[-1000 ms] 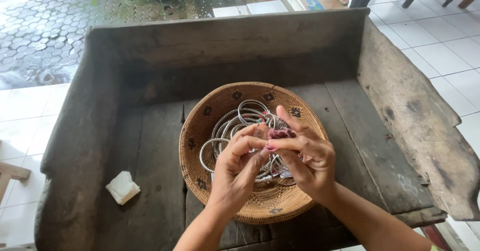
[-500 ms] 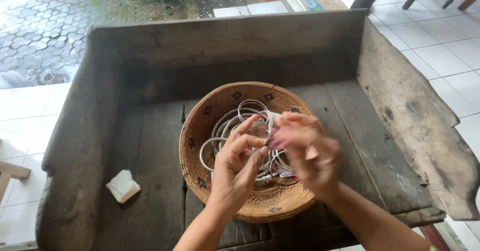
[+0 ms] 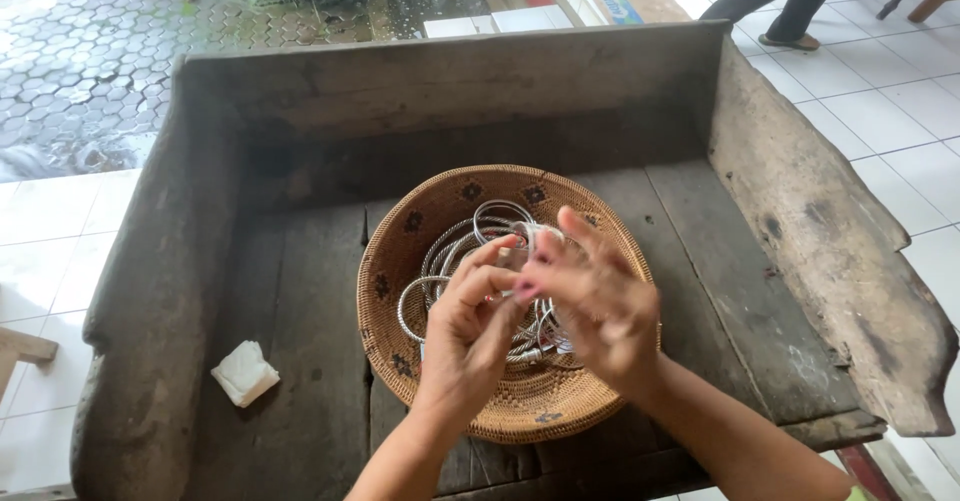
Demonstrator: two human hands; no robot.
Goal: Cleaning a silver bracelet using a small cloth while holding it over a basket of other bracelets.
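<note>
Both hands [image 3: 535, 301] pinch a small item above coiled silver bangles [image 3: 470, 251].

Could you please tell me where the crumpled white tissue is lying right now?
In the head view, the white tissue lies on the wooden tray's floor, near its left wall, to the left of the woven basket and apart from both hands.
</note>
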